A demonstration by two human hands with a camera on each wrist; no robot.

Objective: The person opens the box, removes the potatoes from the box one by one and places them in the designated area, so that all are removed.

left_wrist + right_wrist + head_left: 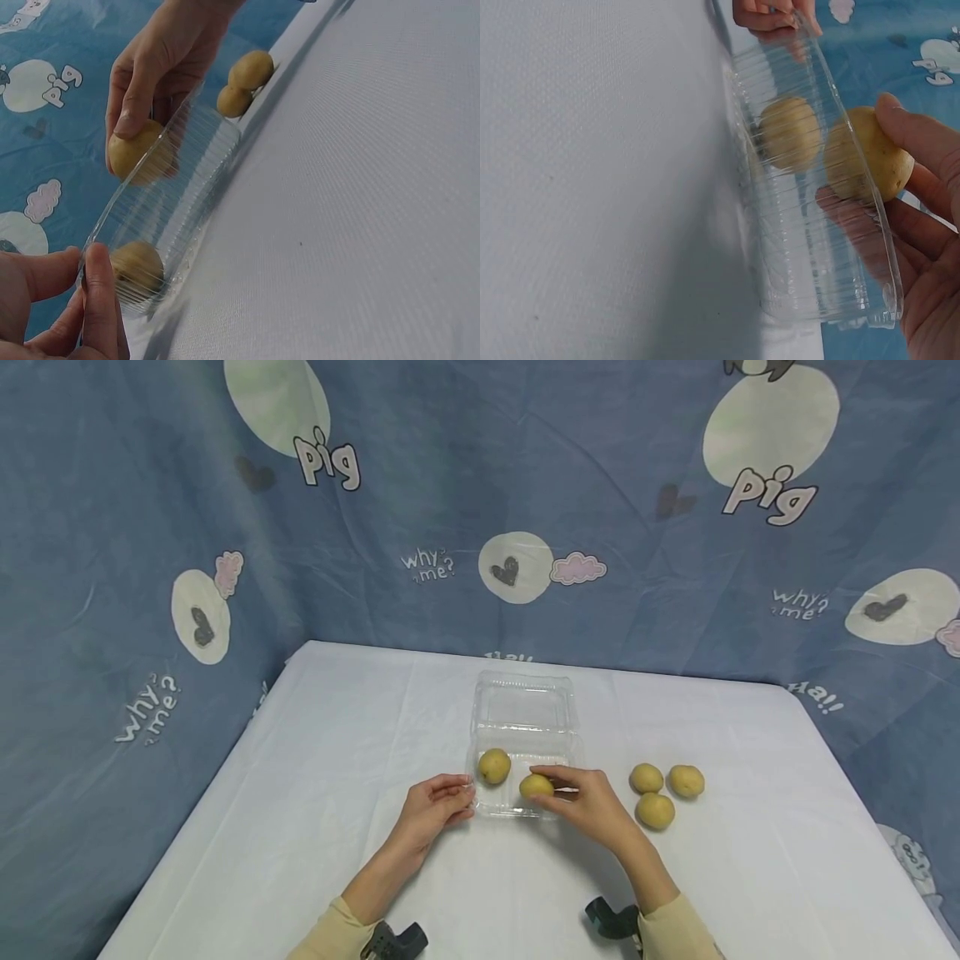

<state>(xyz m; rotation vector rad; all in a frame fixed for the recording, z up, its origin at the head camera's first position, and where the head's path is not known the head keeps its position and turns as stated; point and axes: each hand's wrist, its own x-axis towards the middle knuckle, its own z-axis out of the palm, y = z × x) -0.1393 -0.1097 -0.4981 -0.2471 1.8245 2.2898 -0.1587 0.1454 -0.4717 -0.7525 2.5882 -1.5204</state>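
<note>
A clear plastic clamshell box [517, 811] lies on the table with its lid [525, 702] folded back, away from the person. The left hand [437, 806] pinches the box's left rim between thumb and fingers, seen closely in the left wrist view. Inside, at the left end, rests one yellow potato [494, 766]. Over the right half of the box, the right hand [581, 797] holds a second potato [870, 154] between thumb and fingers. In the right wrist view that potato shows above the near rim, partly through the ribbed wall.
Three more potatoes [656, 811] lie grouped on the white-covered table [300, 777], right of the box. A blue printed cloth [420, 510] hangs behind and at the sides. Wrist cameras [611, 918] stick out from both forearms.
</note>
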